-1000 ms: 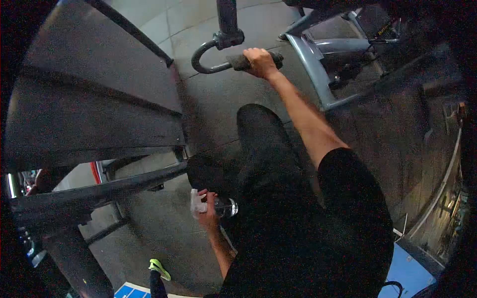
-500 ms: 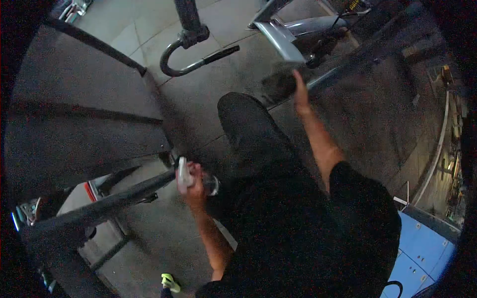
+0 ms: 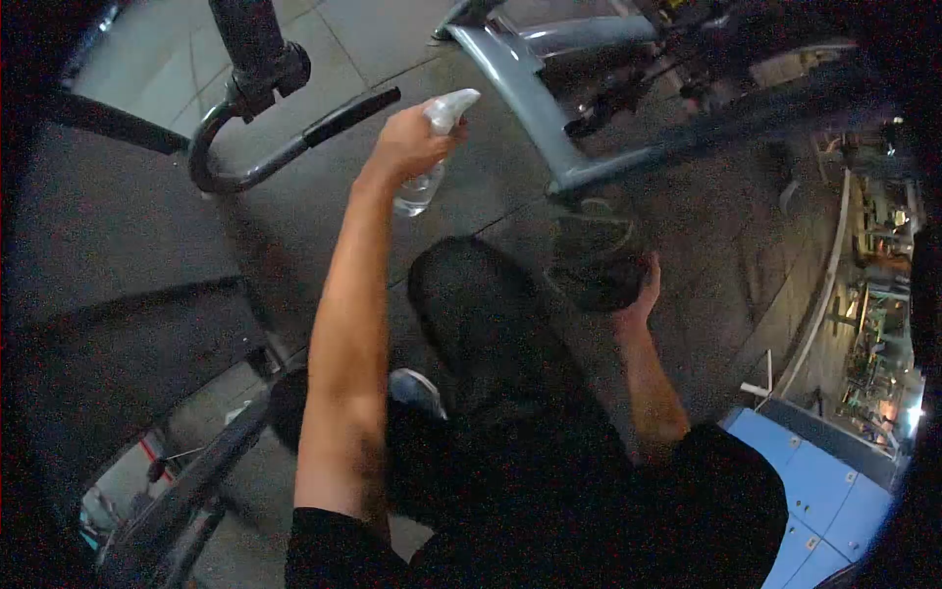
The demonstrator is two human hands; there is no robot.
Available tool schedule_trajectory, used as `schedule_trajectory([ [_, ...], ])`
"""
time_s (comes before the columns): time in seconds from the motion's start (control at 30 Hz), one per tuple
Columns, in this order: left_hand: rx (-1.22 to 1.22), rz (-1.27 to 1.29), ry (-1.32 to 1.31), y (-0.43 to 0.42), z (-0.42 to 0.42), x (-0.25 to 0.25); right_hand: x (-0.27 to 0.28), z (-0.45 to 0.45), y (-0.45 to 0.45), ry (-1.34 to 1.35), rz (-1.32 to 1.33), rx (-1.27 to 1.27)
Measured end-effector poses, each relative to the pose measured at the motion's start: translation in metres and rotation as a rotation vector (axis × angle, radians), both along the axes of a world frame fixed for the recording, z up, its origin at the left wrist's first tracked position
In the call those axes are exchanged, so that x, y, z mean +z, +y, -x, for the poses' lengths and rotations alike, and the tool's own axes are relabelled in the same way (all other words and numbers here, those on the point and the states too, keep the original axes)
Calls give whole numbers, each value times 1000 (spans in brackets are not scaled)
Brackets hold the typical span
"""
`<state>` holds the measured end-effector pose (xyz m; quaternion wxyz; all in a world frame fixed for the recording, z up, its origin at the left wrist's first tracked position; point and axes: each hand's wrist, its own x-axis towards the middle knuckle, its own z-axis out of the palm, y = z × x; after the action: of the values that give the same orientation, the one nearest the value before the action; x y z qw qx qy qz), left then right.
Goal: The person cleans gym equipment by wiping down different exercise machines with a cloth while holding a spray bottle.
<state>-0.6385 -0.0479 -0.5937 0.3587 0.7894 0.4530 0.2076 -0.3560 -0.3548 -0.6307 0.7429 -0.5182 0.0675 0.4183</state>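
My left hand (image 3: 410, 142) is wrapped round the neck of a clear spray bottle (image 3: 416, 194) with a white spray head (image 3: 453, 108), near the black grip of a curved metal handle (image 3: 257, 169). Lower and to the right, my right hand (image 3: 640, 297) holds a dark cloth (image 3: 597, 265), whose folds hang over its fingers. The cloth is blurred, and part of that hand is hidden behind it.
A grey machine frame (image 3: 520, 98) stands on the tiled floor ahead. Dark panels (image 3: 128, 236) and a black bar (image 3: 196, 476) are at the left. Blue lockers (image 3: 810, 486) stand at the lower right. My knee (image 3: 466, 294) is in the middle.
My left hand has moved up and forward with the spray bottle, towards the handle. My right hand let go of the handle's grip earlier and has moved down and right with the cloth. The view has shifted.
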Motion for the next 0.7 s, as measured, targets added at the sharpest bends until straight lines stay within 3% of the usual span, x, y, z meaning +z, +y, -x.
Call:
schedule_trajectory([
  [0.07,12,170,-197,8,-19,-16,14,-2,9,2,-44,-16],
  [0.13,59,165,-184,6,-38,-34,11,-2,13,-436,138,262],
  [0.17,107,169,-162,6,-44,-42,-1,-10,20,-441,124,249],
  [0.23,71,262,-169,9,-56,-59,-22,-42,29,-72,130,208],
  [0.27,84,206,-196,8,-65,-76,-39,-51,29,-74,140,210],
  [0.33,103,175,-206,-4,-77,-94,-72,-59,22,-881,-115,287],
  [0.37,118,194,-169,-7,-84,-99,-87,-67,20,-865,-103,282],
  [0.43,87,197,-118,-10,-100,-109,-95,-68,16,-272,71,61],
  [0.53,83,203,-84,-2,-120,-126,-46,-29,0,-34,109,-152],
  [0.67,89,160,-36,6,-127,-127,-49,-29,-46,20,21,-273],
  [0.7,99,156,13,8,-126,-125,-50,-28,-56,-251,68,-204],
])
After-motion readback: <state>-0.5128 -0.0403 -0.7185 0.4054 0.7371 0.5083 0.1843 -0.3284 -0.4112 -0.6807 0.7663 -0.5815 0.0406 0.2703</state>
